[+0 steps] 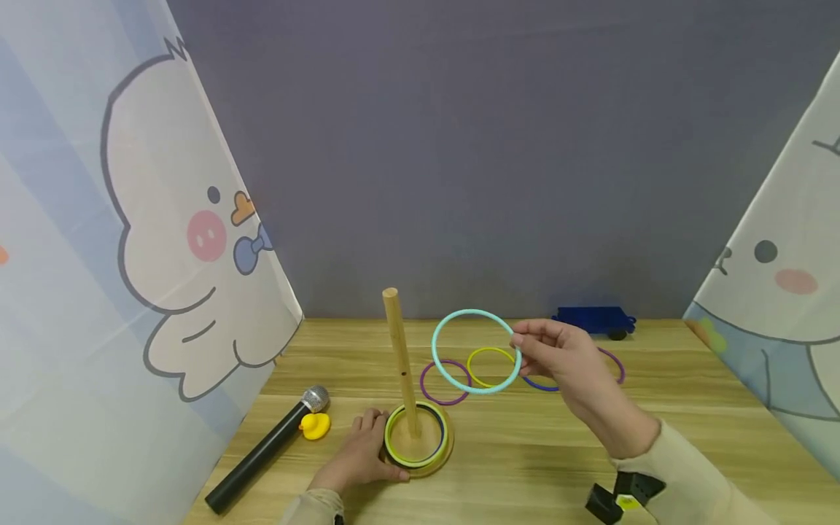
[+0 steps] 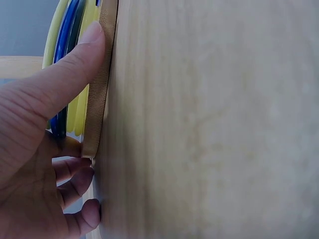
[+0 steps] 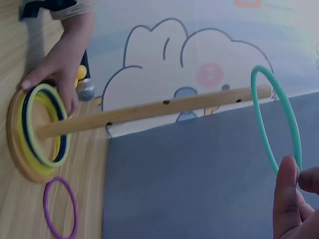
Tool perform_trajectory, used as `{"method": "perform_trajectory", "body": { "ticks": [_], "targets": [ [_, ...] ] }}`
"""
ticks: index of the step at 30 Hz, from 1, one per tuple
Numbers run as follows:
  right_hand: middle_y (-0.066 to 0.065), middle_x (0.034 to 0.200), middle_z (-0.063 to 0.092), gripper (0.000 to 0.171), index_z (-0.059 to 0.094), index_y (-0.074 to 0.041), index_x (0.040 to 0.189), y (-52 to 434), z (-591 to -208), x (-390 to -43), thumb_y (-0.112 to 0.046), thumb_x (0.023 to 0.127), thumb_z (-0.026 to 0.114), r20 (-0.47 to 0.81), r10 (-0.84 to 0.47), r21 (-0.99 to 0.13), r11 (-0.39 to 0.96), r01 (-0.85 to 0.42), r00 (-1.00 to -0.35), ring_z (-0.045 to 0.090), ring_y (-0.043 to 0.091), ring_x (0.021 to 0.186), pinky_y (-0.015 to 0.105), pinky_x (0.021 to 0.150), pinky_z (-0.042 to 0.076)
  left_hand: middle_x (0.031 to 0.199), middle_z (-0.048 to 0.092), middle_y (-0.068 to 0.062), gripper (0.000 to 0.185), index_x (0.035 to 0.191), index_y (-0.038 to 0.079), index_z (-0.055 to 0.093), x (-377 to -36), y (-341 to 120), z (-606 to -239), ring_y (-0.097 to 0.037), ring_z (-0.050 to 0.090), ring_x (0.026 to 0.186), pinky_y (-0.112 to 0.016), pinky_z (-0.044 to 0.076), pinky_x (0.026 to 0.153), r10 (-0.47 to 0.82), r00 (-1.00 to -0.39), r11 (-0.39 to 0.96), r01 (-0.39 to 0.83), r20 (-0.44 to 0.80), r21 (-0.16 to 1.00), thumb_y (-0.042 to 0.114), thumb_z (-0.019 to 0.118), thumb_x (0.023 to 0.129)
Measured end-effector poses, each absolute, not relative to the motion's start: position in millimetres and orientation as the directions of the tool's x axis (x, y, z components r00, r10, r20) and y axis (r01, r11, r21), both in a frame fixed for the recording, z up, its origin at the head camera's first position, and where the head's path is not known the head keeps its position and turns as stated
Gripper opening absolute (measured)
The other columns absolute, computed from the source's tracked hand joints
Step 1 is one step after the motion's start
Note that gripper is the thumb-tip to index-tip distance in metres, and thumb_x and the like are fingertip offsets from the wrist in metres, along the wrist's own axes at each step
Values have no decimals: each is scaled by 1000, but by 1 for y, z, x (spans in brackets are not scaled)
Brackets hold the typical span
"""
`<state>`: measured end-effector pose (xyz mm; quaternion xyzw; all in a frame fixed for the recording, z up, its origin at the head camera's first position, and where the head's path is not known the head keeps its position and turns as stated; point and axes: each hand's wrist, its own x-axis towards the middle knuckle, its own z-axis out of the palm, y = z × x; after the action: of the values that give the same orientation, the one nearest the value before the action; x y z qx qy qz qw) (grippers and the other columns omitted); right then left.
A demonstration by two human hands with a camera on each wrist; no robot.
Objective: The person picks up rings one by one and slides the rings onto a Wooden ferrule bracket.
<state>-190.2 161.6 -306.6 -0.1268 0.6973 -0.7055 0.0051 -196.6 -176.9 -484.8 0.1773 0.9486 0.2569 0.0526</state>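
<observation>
Microphone and yellow duck lie far left on table. Left hand rests on the wooden base, fingers pressed on its rim; yellow and blue rings around the peg. Right hand fingers pinch the teal ring, held in the air just right of the peg top. Purple ring and yellow ring lie on the table behind.

Right hand pinches teal ring beside peg; left hand steadies base.
</observation>
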Motion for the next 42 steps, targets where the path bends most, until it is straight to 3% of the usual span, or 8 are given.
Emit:
{"method": "perform_trajectory", "body": {
  "ticks": [12,24,42],
  "targets": [
    [5,83,67,20,65,0,109,134,-283,-191,-11,92,68,239,-158,-962,-174,-211,-958,64,14,67,31,65,58,131,40,-19,114,140,-8,40,-197,-178,-487,-36,39,115,-55,40,98,367,-930,817,323,1,478,61,84,60],
    [4,83,65,25,61,6,115,100,-272,-190,-5,93,65,330,-146,-919,-276,-282,-933,62,14,66,32,65,58,130,41,-18,115,140,-8,40,-198,-177,-489,-35,39,114,-55,40,97,370,-929,821,328,3,467,62,84,60],
    [6,81,64,28,57,10,117,77,-281,-201,-3,94,63,246,-135,-934,-298,-198,-960,63,14,66,29,65,57,130,40,-17,114,141,-8,39,-197,-177,-487,-35,39,115,-55,40,98,371,-929,818,325,-4,475,60,85,60]
  ]
}}
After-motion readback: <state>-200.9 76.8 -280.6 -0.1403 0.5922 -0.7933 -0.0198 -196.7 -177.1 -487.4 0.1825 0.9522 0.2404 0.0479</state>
